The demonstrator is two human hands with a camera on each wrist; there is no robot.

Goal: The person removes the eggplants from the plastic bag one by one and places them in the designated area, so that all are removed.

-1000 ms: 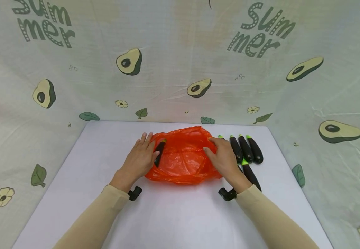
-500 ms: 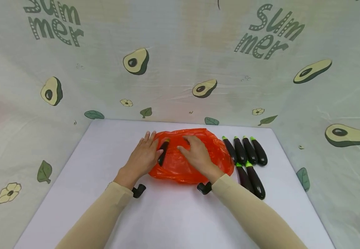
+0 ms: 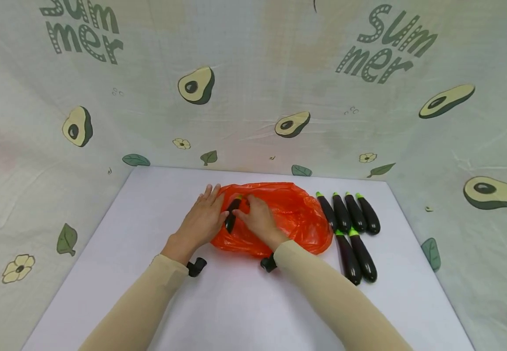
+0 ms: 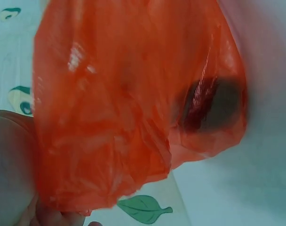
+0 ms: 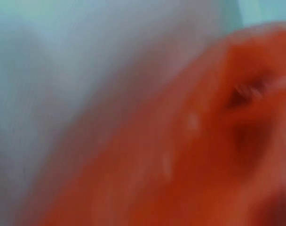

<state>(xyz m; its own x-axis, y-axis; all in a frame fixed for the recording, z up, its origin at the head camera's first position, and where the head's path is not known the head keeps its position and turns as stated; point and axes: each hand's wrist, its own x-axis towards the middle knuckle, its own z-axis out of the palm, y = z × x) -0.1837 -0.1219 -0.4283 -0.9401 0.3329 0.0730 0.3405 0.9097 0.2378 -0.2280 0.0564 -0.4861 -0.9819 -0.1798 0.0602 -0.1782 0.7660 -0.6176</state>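
Observation:
A crumpled red plastic bag lies spread on the white table, its mouth toward me. Inside, near its left end, is a dark eggplant with a green tip. My left hand rests along the bag's left rim, fingers straight and thumb pointing at the eggplant. Over the bag, my right hand is beside the eggplant, thumb and fingers parted and thumb tip right at it. The bag film fills much of the left wrist view, a dark shape showing through. The right wrist view is blurred red.
To the right of the bag, several eggplants lie in two rows, with two more of them in front. A printed cloth hangs behind the table and at its sides. A black wrist mount sits under each forearm.
My right hand has moved left from the bag's right rim, across the bag, to the eggplant inside. The left hand keeps its place at the left rim. The view has shifted slightly.

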